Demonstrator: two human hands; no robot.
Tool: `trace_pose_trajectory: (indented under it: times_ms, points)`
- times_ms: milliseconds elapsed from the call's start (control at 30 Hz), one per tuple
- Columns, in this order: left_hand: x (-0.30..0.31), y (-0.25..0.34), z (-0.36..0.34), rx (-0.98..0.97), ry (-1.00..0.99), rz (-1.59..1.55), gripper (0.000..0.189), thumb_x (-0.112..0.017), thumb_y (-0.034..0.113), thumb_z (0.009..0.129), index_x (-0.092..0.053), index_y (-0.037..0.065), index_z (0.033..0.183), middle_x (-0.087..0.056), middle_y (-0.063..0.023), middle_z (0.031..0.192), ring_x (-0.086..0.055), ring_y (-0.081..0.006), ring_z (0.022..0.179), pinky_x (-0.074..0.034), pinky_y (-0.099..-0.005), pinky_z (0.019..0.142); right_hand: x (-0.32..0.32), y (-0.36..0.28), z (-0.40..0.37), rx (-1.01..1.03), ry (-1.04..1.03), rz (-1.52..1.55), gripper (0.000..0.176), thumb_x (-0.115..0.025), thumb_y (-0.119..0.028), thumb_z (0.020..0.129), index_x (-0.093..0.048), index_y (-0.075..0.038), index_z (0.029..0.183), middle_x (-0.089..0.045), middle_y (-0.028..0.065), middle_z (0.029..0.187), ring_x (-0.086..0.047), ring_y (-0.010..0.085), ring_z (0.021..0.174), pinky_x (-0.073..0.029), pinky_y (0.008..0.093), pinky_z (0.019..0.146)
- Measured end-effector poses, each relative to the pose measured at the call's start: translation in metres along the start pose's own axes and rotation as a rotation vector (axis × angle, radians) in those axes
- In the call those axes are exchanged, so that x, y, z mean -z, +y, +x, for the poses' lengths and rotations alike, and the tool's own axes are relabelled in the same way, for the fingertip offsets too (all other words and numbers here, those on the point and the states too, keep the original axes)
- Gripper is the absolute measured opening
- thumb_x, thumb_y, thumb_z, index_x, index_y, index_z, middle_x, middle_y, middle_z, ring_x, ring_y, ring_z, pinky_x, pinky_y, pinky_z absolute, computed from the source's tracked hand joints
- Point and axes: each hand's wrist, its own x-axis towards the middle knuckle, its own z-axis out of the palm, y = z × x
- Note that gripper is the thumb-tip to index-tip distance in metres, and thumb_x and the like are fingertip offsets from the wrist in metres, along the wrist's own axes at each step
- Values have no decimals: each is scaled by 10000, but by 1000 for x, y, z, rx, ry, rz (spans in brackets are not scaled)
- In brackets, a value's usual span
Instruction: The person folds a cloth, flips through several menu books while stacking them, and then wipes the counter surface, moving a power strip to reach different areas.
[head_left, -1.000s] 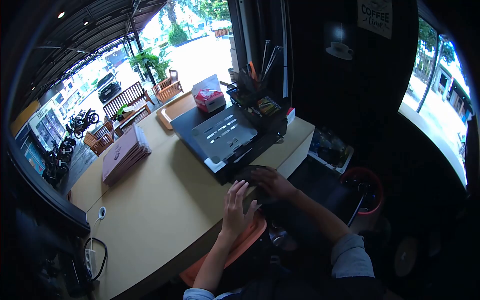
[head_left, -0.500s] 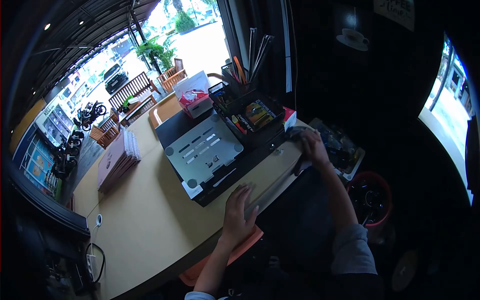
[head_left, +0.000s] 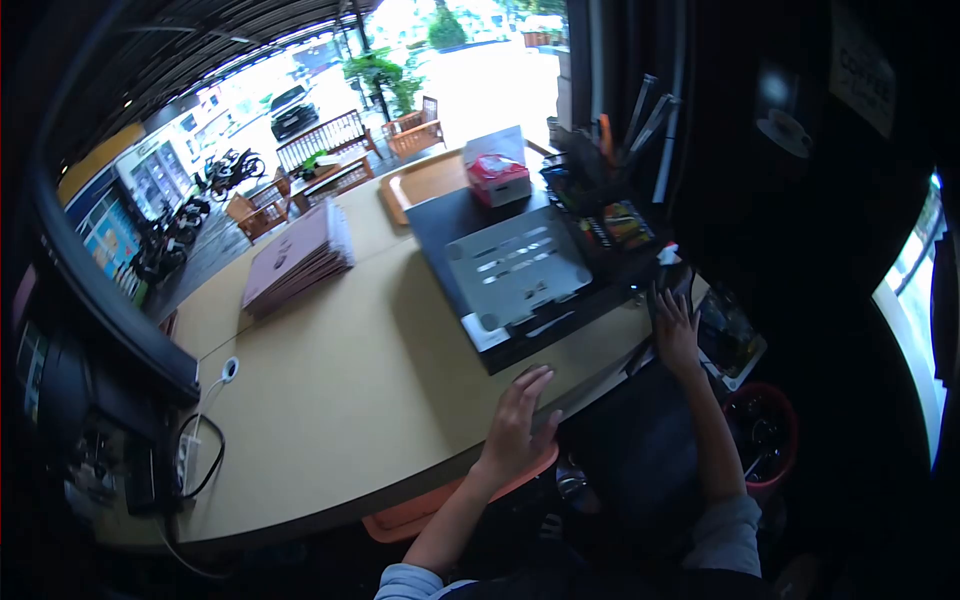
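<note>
My left hand [head_left: 516, 428] is over the front edge of the wooden table [head_left: 330, 400], its fingers stretched out and the thumb apart, holding nothing. At the table's right end, my right hand [head_left: 677, 332] has its fingers spread against a dark, soft-looking item [head_left: 673, 281] whose kind I cannot make out. Between and beyond my hands stands a grey metal laptop stand [head_left: 515, 268] on a black box-like base [head_left: 530, 348]. Behind the right hand are a black desk organizer [head_left: 600, 215] and a small colourful battery pack [head_left: 628, 224].
A stack of pink spiral-bound books [head_left: 300, 258] lies at the left. A red and white box [head_left: 498, 180] and a brown tray [head_left: 400, 198] stand at the back. A power strip [head_left: 186, 460] sits at the left. Below are an orange tray [head_left: 420, 515] and a red bin [head_left: 795, 440].
The view has swung left, so the table things appear further right. My right hand has spread its fingers over the dark item. My left hand stays near the table's front edge.
</note>
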Motion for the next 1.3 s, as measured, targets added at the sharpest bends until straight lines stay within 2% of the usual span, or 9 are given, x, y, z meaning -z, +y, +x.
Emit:
trace_pose_trajectory:
  times_ms: [300, 567, 667, 767, 833, 900, 967, 1100, 1300]
  points:
    - [157, -33, -105, 195, -77, 402, 668, -594, 282, 843, -269, 58, 1382, -363, -149, 1369, -384, -323, 1248, -264, -505, 1061, 4, -203, -104, 297, -150, 67, 422, -450, -188, 903, -458, -9, 1285, -409, 151, 1382, -325, 398, 1294, -181, 578, 1063]
    - [332, -66, -237, 447, 177, 580, 626, -585, 288, 850, -316, 57, 1366, -382, -127, 1356, -342, -282, 1283, -255, -452, 1066, -42, -393, -127, 604, -301, 138, 465, -454, -263, 907, -426, -97, 1340, -365, 137, 1419, -289, 432, 1304, -197, 571, 1065]
    - [382, -69, -287, 491, 283, 628, 602, -600, 259, 839, -350, 32, 1338, -398, -153, 1336, -367, -294, 1259, -273, -441, 1044, -96, -413, -43, 438, -309, 97, 498, -402, -313, 919, -376, -123, 1378, -276, 123, 1472, -261, 433, 1317, -203, 580, 1061]
    - [420, -63, -328, 555, 379, 665, 583, -612, 216, 827, -372, 13, 1318, -409, -178, 1317, -382, -313, 1241, -289, -440, 1029, -130, -482, 8, 111, -362, -45, 566, -321, -396, 926, -277, -141, 1429, -182, 114, 1509, -154, 426, 1362, -96, 557, 1098]
    - [439, -64, -351, 569, 470, 694, 587, -615, 189, 819, -367, 12, 1321, -417, -176, 1311, -392, -319, 1229, -295, -444, 1024, -134, -568, -15, 395, -390, -24, 561, -319, -400, 927, -276, -156, 1431, -202, 112, 1503, -163, 413, 1364, -98, 542, 1103]
    - [460, -66, -361, 613, 498, 740, 608, -620, 169, 807, -353, 24, 1334, -412, -167, 1321, -403, -312, 1224, -288, -437, 1027, -141, -642, -50, 896, -483, 119, 560, -323, -414, 928, -285, -163, 1426, -222, 111, 1496, -174, 398, 1366, -118, 551, 1095]
    - [484, -67, -353, 645, 440, 1027, 526, -633, 158, 792, -451, 65, 1276, -482, -114, 1255, -453, -280, 1162, -323, -412, 979, -148, -698, -83, 1071, -503, 215, 559, -330, -426, 927, -303, -157, 1416, -234, 110, 1491, -185, 389, 1364, -126, 573, 1085]
    - [548, -104, -363, 688, 337, 1042, 116, -615, 103, 778, -656, 102, 887, -645, -64, 781, -601, -213, 784, -381, -378, 791, -155, -746, -126, 955, -398, 140, 566, -338, -418, 928, -288, -139, 1419, -225, 117, 1492, -188, 405, 1358, -138, 586, 1076]
    - [573, -110, -341, 637, 694, 624, 151, -563, 125, 865, -650, 23, 935, -667, -132, 756, -642, -280, 692, -478, -373, 662, -121, -787, -221, 1254, -337, 359, 539, -409, -355, 890, -366, -115, 1371, -325, 148, 1431, -256, 401, 1319, -177, 600, 1049]
